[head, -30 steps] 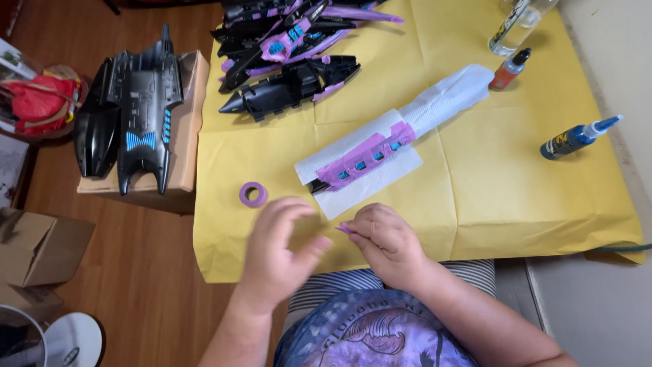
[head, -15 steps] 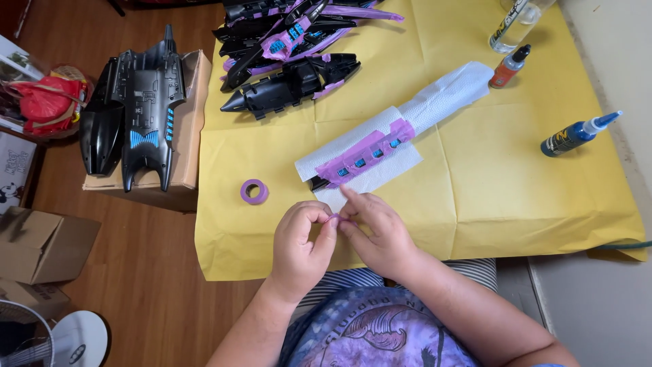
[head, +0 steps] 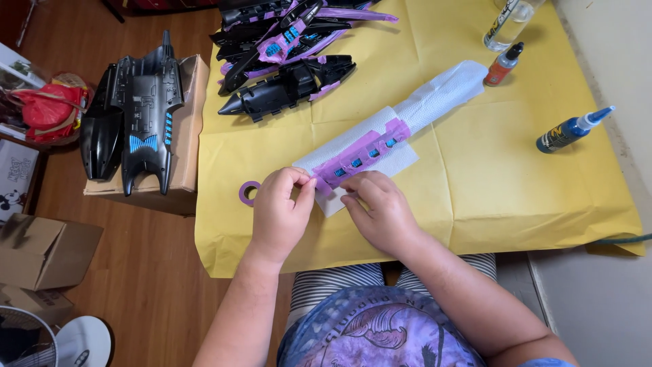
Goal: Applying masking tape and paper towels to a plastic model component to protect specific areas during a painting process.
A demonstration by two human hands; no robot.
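Note:
A long black part wrapped in purple tape (head: 367, 151), with blue spots showing through, lies on a white paper towel (head: 438, 95) on the yellow paper cover (head: 475, 183). My left hand (head: 280, 212) pinches a bit of purple tape at the part's near end. My right hand (head: 382, 212) rests next to it, fingertips curled down on the same end of the part. A small roll of purple tape (head: 248, 193) lies just left of my left hand, near the paper's edge.
Black and purple model pieces (head: 288, 85) are piled at the back of the paper. A black vehicle shell (head: 136, 115) sits on a cardboard box at left. A blue glue bottle (head: 570, 130), an orange bottle (head: 502, 64) and a clear bottle (head: 506, 20) stand at right.
Both hands moved forward from the near edge of the paper to the near end of the taped part, carrying a short strip of purple tape onto it.

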